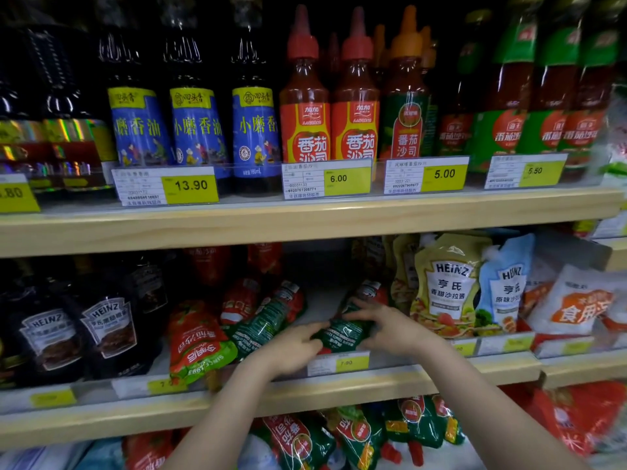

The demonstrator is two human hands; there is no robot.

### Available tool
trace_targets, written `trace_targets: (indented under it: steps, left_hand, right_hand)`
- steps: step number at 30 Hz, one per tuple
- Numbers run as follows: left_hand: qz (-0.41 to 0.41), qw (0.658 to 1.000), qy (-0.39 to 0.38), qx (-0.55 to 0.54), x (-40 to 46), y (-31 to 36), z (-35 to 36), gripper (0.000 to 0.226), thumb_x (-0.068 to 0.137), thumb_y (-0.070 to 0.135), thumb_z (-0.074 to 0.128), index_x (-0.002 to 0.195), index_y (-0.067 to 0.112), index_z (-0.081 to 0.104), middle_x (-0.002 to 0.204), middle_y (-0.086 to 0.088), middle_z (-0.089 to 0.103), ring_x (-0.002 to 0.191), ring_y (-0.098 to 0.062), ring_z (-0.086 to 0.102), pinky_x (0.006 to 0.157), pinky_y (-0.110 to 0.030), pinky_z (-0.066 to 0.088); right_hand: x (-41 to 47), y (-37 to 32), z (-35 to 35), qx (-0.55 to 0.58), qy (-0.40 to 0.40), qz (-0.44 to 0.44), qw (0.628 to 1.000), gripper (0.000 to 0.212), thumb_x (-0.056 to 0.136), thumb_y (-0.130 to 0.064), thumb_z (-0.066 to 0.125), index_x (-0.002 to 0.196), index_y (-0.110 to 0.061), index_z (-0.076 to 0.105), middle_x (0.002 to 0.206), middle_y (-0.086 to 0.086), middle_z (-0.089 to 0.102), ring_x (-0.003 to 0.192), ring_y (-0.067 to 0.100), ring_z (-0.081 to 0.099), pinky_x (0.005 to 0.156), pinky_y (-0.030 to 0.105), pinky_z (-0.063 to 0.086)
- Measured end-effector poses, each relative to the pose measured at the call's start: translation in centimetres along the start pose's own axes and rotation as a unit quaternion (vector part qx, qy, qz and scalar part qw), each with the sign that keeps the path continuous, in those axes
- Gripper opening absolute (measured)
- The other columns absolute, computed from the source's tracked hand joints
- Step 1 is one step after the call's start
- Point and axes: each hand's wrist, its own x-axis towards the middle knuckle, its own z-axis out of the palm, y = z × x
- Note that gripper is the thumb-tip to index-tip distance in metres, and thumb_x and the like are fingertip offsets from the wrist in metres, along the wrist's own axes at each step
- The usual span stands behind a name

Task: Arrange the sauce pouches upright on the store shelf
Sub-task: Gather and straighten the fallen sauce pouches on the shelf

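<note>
we had both hands, left hand [294,344] and right hand [390,325], clamped on one green pouch [342,332] between them, not upright. two fallen pouches [234,329] lay left of our hands; most work remained.

Pale wooden shelves [305,222], yellow price tags [191,188], dim upper recess

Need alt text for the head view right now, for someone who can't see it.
Both hands, left hand and right hand, grip a green ketchup pouch lying on the middle shelf. More red-and-green pouches lie toppled to its left; Heinz salad pouches stand upright to its right.
</note>
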Motion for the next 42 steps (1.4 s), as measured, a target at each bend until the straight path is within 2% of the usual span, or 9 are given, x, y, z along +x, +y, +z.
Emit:
trace_targets:
  steps: [4,14,20,27,30,33,36,39,42]
  left_hand:
    - [0.002,0.99,0.036,-0.137,-0.2,0.2,-0.3,0.044,0.094,0.005,0.04,0.136,0.018,0.043,0.133,-0.004,0.051,0.11,-0.009,0.05,0.082,-0.007,0.042]
    - [0.005,0.926,0.177,-0.333,-1.2,1.1,-0.5,0.031,0.092,-0.011,0.041,0.116,-0.003,0.06,0.111,-0.02,0.061,0.091,-0.019,0.065,0.073,-0.015,0.054]
    - [0.018,0.947,0.193,-0.257,-1.9,1.0,-0.1,0.037,0.089,-0.011,0.042,0.118,0.002,0.061,0.112,-0.01,0.058,0.098,-0.019,0.063,0.071,-0.009,0.05]
    - [0.046,0.952,0.205,-0.222,-2.3,0.8,-0.2,0.037,0.081,-0.008,0.06,0.115,0.005,0.063,0.113,-0.012,0.063,0.093,-0.012,0.064,0.083,-0.015,0.049]
    - [0.052,0.953,0.204,-0.216,-2.3,0.4,-0.4,0.036,0.083,-0.008,0.059,0.116,0.006,0.062,0.115,-0.012,0.063,0.089,-0.007,0.064,0.075,-0.009,0.047]
    - [0.066,0.955,0.22,-0.189,-2.2,0.5,-0.7,0.038,0.081,-0.007,0.063,0.116,0.008,0.063,0.118,-0.011,0.06,0.095,-0.011,0.061,0.077,-0.006,0.045]
    - [0.106,0.948,0.265,-0.141,-2.5,0.8,-1.1,0.037,0.077,0.005,0.073,0.112,0.015,0.067,0.11,-0.004,0.06,0.093,-0.004,0.058,0.077,-0.003,0.042]
    - [0.137,0.937,0.311,-0.085,-2.8,0.9,-1.4,0.035,0.073,0.021,0.078,0.106,0.029,0.069,0.111,0.006,0.051,0.103,-0.001,0.048,0.086,0.0,0.031]
    - [0.145,0.953,0.26,-0.062,-2.7,1.3,-1.1,0.042,0.076,0.025,0.076,0.116,0.032,0.064,0.127,0.014,0.048,0.119,0.002,0.04,0.1,-0.012,0.028]
  right_hand:
    - [0.5,-0.9,0.8,0.018,0.002,-0.003,1.0,0.064,0.076,-0.021,0.073,0.133,-0.03,0.047,0.156,-0.004,0.014,0.142,0.012,0.014,0.1,0.01,0.007]
    - [-1.3,-2.4,1.2,0.072,-0.001,-0.041,0.997,0.091,0.063,-0.05,0.078,0.14,-0.028,0.035,0.154,-0.006,0.021,0.14,0.009,0.017,0.111,0.021,0.014]
    - [-2.1,-2.3,3.3,-0.003,0.053,-0.082,0.995,0.066,0.081,-0.039,0.065,0.139,-0.031,0.036,0.152,-0.008,0.024,0.142,0.015,0.015,0.117,0.034,0.016]
    - [-2.9,-2.8,5.3,-0.046,0.158,-0.098,0.982,0.052,0.084,-0.046,0.058,0.133,-0.032,0.047,0.147,-0.011,0.035,0.137,0.007,0.031,0.11,0.025,0.028]
    - [-3.2,-3.1,5.7,-0.064,0.185,-0.115,0.974,0.045,0.088,-0.046,0.052,0.131,-0.033,0.049,0.145,-0.014,0.038,0.134,0.004,0.034,0.106,0.026,0.034]
    - [-3.0,-3.6,4.7,-0.005,0.219,-0.117,0.969,0.036,0.09,-0.039,0.052,0.125,-0.029,0.055,0.132,-0.008,0.056,0.121,0.009,0.051,0.097,0.023,0.041]
    - [-2.9,-4.2,2.6,0.032,0.232,-0.112,0.966,0.03,0.091,-0.037,0.051,0.119,-0.026,0.057,0.111,-0.002,0.068,0.101,0.016,0.063,0.084,0.035,0.05]
    - [-3.7,-4.4,0.6,0.062,0.211,-0.126,0.967,0.027,0.092,-0.038,0.049,0.116,-0.03,0.057,0.106,-0.006,0.068,0.097,0.007,0.062,0.082,0.033,0.051]
    - [-5.2,-4.5,-0.5,0.102,0.209,-0.144,0.962,0.021,0.091,-0.038,0.049,0.109,-0.036,0.059,0.1,-0.016,0.067,0.094,-0.002,0.06,0.08,0.023,0.051]
